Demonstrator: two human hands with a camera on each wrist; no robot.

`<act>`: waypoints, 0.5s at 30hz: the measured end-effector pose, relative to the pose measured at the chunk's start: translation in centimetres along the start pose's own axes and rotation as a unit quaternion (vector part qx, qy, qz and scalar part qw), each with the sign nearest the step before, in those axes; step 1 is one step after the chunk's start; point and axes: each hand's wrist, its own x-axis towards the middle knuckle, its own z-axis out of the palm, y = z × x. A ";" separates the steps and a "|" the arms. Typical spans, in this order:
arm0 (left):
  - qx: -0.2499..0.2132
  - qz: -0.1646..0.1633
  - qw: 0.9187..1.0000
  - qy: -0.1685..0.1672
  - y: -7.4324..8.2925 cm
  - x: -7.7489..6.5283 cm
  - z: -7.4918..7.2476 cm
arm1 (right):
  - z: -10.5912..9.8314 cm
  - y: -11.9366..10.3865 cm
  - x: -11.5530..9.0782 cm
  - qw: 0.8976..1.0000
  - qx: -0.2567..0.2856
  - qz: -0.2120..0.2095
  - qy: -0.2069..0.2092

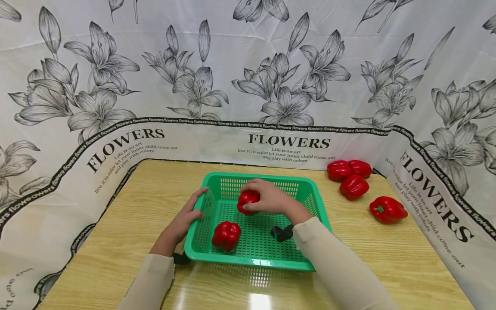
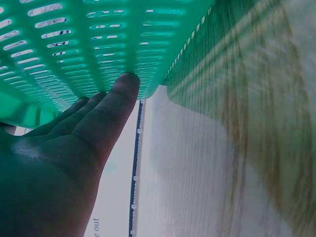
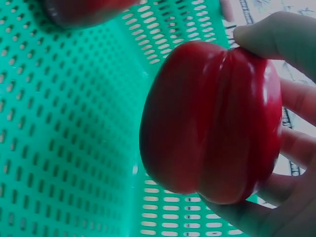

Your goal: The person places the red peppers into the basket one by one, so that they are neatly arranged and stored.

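In the head view my right hand (image 1: pixel 267 196) grips a red bell pepper (image 1: pixel 248 201) within the green plastic basket (image 1: pixel 252 262). The right wrist view shows this pepper (image 3: pixel 212 123) close up, thumb at one end and fingers wrapped along its far side. A second red bell pepper (image 1: pixel 226 236) lies on the basket floor at the near left. My left hand (image 1: pixel 185 218) holds the basket's left rim, its thumb over the edge. From the left wrist, the fingers (image 2: pixel 106 118) stretch along the outside of the slotted wall (image 2: pixel 103 44).
On the wooden table (image 1: pixel 128 224), right of the basket, several red bell peppers sit: a pair (image 1: pixel 348 170) by the back cloth, one (image 1: pixel 354 187) just before them, another (image 1: pixel 388 210) nearer the right edge. A flower-printed cloth (image 1: pixel 209 142) surrounds the table's back and sides.
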 end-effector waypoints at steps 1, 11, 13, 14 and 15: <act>0.000 0.000 1.000 0.000 0.0 0.0 0.0 | 0.2 0.0 0.1 1.000 -0.001 0.002 -0.004; 0.001 0.002 1.000 0.003 0.4 -0.1 0.1 | 1.7 0.6 0.7 1.000 0.003 0.007 -0.010; 0.000 0.000 1.000 0.003 0.4 -0.2 0.1 | 2.0 0.6 0.8 1.000 0.004 0.014 -0.010; -0.001 -0.001 1.000 0.003 0.4 -0.2 0.1 | 2.1 0.6 0.9 1.000 0.006 0.015 -0.010; -0.002 -0.002 1.000 0.004 0.4 -0.2 0.1 | 2.2 0.6 1.0 1.000 0.003 0.015 -0.011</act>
